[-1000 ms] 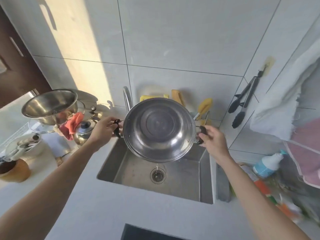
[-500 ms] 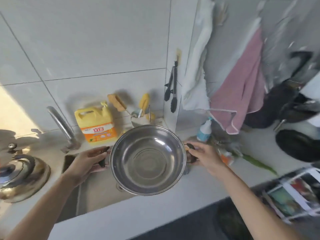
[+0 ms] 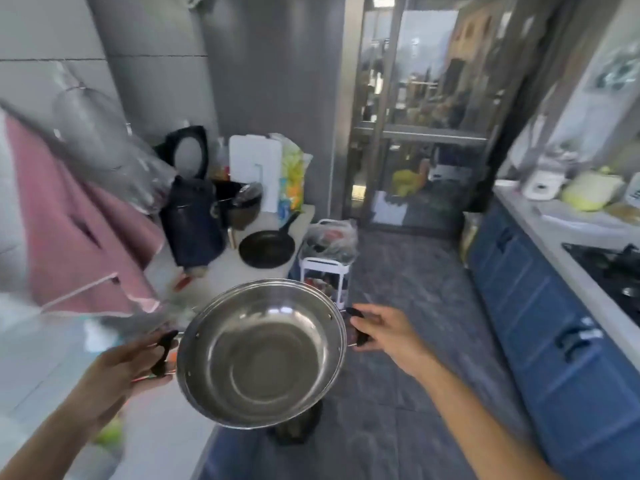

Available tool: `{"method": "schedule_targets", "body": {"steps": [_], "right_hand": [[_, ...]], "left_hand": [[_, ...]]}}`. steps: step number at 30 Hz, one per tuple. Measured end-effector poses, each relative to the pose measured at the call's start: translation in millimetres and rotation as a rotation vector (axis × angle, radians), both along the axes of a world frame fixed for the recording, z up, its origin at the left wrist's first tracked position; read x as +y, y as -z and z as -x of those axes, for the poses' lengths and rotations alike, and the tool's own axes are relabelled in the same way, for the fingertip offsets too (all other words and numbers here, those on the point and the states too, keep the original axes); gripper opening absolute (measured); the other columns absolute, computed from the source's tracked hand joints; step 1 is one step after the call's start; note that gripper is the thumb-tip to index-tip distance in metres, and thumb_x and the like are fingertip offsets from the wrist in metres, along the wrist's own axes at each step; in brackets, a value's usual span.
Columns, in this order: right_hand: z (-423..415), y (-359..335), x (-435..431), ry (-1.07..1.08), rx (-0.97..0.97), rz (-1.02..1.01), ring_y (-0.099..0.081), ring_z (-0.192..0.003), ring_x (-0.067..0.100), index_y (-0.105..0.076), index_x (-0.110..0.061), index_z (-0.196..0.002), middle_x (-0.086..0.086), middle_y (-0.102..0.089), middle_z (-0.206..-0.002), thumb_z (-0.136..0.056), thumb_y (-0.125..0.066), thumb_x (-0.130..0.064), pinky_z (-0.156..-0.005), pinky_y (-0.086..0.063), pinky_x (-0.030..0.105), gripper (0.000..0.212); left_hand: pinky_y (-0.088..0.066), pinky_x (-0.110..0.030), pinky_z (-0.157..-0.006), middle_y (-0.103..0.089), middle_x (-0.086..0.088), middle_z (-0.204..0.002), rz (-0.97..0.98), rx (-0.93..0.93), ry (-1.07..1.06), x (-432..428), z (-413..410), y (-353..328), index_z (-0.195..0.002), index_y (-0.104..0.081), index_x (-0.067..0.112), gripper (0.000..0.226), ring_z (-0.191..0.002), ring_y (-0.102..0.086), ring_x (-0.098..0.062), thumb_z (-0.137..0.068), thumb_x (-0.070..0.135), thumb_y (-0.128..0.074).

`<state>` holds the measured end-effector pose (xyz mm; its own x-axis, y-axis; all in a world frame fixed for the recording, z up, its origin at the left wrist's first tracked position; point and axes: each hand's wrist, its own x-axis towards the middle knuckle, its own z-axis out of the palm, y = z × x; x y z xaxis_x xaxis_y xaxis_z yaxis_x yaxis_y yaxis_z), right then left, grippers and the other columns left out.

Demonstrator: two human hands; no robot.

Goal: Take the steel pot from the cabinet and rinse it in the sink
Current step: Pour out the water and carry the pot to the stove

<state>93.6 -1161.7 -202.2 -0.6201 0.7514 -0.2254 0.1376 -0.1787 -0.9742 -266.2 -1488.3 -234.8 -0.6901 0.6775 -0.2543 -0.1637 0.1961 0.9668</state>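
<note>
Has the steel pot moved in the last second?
Yes. The steel pot has been carried rightward: the pink towel, earlier to its right, now hangs to its left.

A black frying pan (image 3: pixel 266 249) sits on the counter (image 3: pixel 221 271) beside what looks like a dark jug (image 3: pixel 194 223).

I can read no words or numbers here; the print on the bright packet (image 3: pixel 292 174) beside the white board (image 3: pixel 254 164) is too blurred for me.
</note>
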Motion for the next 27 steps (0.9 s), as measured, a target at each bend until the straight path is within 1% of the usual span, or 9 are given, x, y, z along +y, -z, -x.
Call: {"method": "schedule_targets", "body": {"steps": [3,7,11,12,14,17,21,23,27], "right_hand": [[-99.1,-8.0,46.1,0.178,0.020,-0.001,-0.074,-0.075,0.024,-0.064,0.000,-0.138,0.023,-0.072,-0.099,-0.097,-0.073,0.002,-0.066,-0.067,0.038,0.043],[-227.5,-12.7,94.4,0.381,0.025,-0.031,-0.070,-0.081,0.027,-0.067,-0.002,-0.132,0.021,-0.067,-0.098,-0.098,-0.073,-0.001,-0.076,-0.068,0.046,0.035],[-331.2,-10.9,129.1,0.587,0.017,-0.045,-0.070,-0.079,0.027,-0.070,-0.001,-0.128,0.019,-0.067,-0.096,-0.098,-0.073,-0.002,-0.079,-0.067,0.050,0.029],[-352.5,-10.5,136.1,0.629,0.018,-0.048,-0.069,-0.079,0.028,-0.070,0.001,-0.128,0.018,-0.067,-0.094,-0.099,-0.073,-0.002,-0.079,-0.068,0.050,0.029],[-390.3,-7.1,151.7,0.710,0.018,-0.046,-0.069,-0.077,0.029,-0.070,0.004,-0.126,0.016,-0.067,-0.088,-0.099,-0.072,0.000,-0.076,-0.068,0.048,0.028],[-428.9,0.6,179.6,0.830,0.007,-0.014,-0.073,-0.073,0.028,-0.068,0.005,-0.127,0.010,-0.071,-0.081,-0.098,-0.072,0.001,-0.068,-0.067,0.042,0.030],[-454.2,14.8,233.2,0.913,-0.014,0.003,-0.074,-0.069,0.026,-0.069,0.006,-0.123,0.018,-0.070,-0.086,-0.098,-0.070,0.003,-0.065,-0.067,0.040,0.025],[-457.0,18.8,267.1,0.937,-0.016,0.007,-0.073,-0.065,0.024,-0.070,0.006,-0.120,0.023,-0.068,-0.087,-0.098,-0.069,0.005,-0.064,-0.068,0.040,0.022],[-450.7,25.1,350.7,0.972,-0.025,0.005,-0.071,-0.062,0.021,-0.071,0.009,-0.112,0.019,-0.069,-0.083,-0.099,-0.069,0.005,-0.065,-0.068,0.039,0.014]], "left_hand": [[-0.068,-0.046,-0.086,-0.079,-0.010,-0.133,0.003,0.011,0.196,132.6,-36.3,-1.8,-0.140,-0.069,0.009,0.037,-0.111,-0.079,-0.038,-0.107,0.002,-0.056],[-0.069,-0.051,-0.080,-0.081,-0.016,-0.126,0.001,-0.023,0.377,294.6,-114.6,2.8,-0.136,-0.072,0.010,0.036,-0.100,-0.082,-0.038,-0.103,-0.001,-0.063],[-0.070,-0.043,-0.068,-0.085,-0.015,-0.106,0.023,-0.026,0.520,424.0,-208.8,5.1,-0.128,-0.075,0.013,0.033,-0.089,-0.082,-0.034,-0.102,-0.004,-0.064],[-0.070,-0.041,-0.066,-0.084,-0.016,-0.104,0.016,-0.021,0.559,451.8,-231.5,6.2,-0.131,-0.073,0.011,0.034,-0.090,-0.080,-0.036,-0.102,-0.004,-0.064],[-0.070,-0.040,-0.066,-0.080,-0.020,-0.114,0.013,-0.027,0.631,503.7,-274.6,8.7,-0.139,-0.069,0.007,0.039,-0.101,-0.074,-0.039,-0.103,-0.003,-0.064],[-0.070,-0.038,-0.068,-0.077,-0.023,-0.120,0.007,-0.024,0.688,572.9,-323.8,8.4,-0.139,-0.069,0.009,0.038,-0.112,-0.072,-0.043,-0.103,-0.003,-0.065],[-0.069,-0.034,-0.061,-0.076,-0.028,-0.125,0.036,-0.008,0.741,662.8,-359.7,16.4,-0.143,-0.067,0.002,0.041,-0.105,-0.073,-0.041,-0.102,-0.004,-0.066],[-0.068,-0.034,-0.060,-0.076,-0.029,-0.122,0.047,-0.011,0.758,708.8,-367.4,20.3,-0.142,-0.066,-0.001,0.040,-0.101,-0.073,-0.041,-0.102,-0.005,-0.065],[-0.068,-0.034,-0.059,-0.076,-0.031,-0.122,0.040,-0.008,0.778,805.2,-373.5,20.7,-0.138,-0.068,-0.004,0.038,-0.097,-0.075,-0.042,-0.100,-0.007,-0.067]]}}
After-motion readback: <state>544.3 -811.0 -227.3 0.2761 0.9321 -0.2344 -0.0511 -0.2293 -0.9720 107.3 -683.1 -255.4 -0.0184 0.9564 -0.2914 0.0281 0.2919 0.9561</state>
